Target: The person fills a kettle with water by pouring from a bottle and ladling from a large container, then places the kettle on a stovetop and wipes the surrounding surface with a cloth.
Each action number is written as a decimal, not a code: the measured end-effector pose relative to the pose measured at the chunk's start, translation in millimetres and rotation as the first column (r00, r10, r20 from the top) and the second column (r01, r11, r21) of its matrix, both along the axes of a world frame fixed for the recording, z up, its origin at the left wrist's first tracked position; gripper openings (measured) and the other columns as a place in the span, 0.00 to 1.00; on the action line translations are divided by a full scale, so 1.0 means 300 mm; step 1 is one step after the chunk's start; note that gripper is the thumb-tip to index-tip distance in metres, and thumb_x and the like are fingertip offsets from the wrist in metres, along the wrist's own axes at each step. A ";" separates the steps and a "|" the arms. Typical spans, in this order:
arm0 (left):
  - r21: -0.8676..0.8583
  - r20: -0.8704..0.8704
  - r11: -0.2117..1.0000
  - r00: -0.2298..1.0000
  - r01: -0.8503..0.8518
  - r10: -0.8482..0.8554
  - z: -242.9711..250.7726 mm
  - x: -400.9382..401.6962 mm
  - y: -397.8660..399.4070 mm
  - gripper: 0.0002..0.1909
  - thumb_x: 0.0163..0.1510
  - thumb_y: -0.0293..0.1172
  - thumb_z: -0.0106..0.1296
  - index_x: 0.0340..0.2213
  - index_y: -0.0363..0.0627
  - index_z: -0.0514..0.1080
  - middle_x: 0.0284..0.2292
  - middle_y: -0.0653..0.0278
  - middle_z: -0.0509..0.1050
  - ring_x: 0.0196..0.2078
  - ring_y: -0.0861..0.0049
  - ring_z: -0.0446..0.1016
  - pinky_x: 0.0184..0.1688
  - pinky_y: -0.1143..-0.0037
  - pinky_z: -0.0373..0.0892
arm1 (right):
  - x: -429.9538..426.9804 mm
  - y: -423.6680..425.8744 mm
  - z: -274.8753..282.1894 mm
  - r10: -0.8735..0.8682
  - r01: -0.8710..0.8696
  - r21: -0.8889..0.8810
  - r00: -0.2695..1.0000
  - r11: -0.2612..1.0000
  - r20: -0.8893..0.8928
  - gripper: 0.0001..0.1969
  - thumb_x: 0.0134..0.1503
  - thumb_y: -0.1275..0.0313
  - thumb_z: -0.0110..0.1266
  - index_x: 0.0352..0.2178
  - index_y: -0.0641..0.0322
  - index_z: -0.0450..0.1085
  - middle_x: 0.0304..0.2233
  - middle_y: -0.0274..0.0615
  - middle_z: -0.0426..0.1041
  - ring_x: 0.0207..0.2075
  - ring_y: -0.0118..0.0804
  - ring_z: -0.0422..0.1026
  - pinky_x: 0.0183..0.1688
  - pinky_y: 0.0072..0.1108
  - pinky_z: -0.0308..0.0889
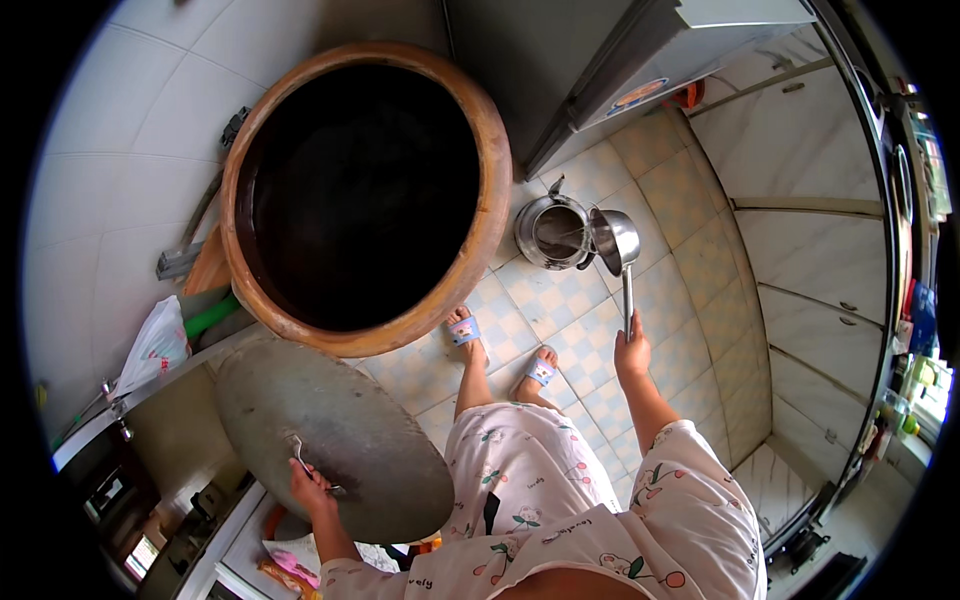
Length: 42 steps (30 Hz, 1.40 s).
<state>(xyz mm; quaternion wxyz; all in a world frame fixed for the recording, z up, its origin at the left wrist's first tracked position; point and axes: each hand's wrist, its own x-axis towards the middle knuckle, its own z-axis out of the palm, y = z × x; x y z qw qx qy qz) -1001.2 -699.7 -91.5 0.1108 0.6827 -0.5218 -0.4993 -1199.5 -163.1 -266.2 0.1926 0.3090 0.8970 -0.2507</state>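
My left hand (313,487) grips the metal handle of a large round grey lid (360,420), which is tilted on its edge below the jar's rim. With my right hand (632,351) I hold the long handle of a metal ladle (619,238). The ladle is tipped, and water streams from it into the open top of a metal kettle (527,234) on the floor. A big earthenware jar (491,187) stands uncovered to the left of the kettle. Its inside is very dark, with a faint sheen of liquid along the left wall.
Behind the kettle stands a grey refrigerator (525,67). Marble-patterned cabinets (810,240) line the right side beneath a counter. A white plastic bag (156,341) lies left of the jar by the tiled wall (112,195). My slippered feet (465,330) are between jar and kettle on the tiled floor (660,277).
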 end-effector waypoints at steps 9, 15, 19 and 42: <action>-0.012 -0.031 0.999 0.999 -0.033 0.033 0.045 -0.025 -0.010 0.21 0.56 0.48 0.41 0.18 0.47 0.60 0.09 0.74 0.53 0.09 0.86 0.49 0.12 0.82 0.48 | 0.004 -0.078 0.194 0.221 -0.147 0.254 0.931 0.956 -0.292 0.30 0.50 0.74 0.48 0.55 0.42 0.52 0.33 0.45 0.69 0.29 0.45 0.70 0.31 0.32 0.65; -0.036 -0.064 0.999 0.997 -0.041 0.038 0.082 -0.012 -0.040 0.21 0.56 0.49 0.40 0.18 0.46 0.60 0.08 0.73 0.53 0.08 0.86 0.49 0.12 0.81 0.49 | -0.175 -0.287 0.540 0.462 -0.471 0.196 0.555 0.860 -0.692 0.27 0.47 0.80 0.51 0.52 0.60 0.57 0.32 0.49 0.69 0.27 0.43 0.69 0.28 0.25 0.65; -0.044 -0.095 0.997 0.994 -0.065 0.061 0.065 0.017 -0.063 0.21 0.56 0.49 0.41 0.18 0.46 0.60 0.08 0.72 0.53 0.08 0.86 0.49 0.11 0.81 0.48 | -0.473 -0.627 0.732 0.724 -0.738 0.126 0.589 0.662 -0.359 0.27 0.50 0.74 0.50 0.53 0.47 0.56 0.29 0.46 0.67 0.26 0.46 0.70 0.27 0.31 0.66; -0.089 -0.025 0.992 0.995 -0.095 0.093 0.068 0.082 -0.058 0.22 0.55 0.48 0.42 0.16 0.45 0.60 0.08 0.73 0.54 0.07 0.87 0.50 0.10 0.82 0.46 | -0.534 -0.781 0.624 0.462 0.120 -0.905 0.828 0.407 0.318 0.21 0.57 0.70 0.43 0.53 0.50 0.53 0.17 0.28 0.56 0.12 0.16 0.51 0.12 0.11 0.48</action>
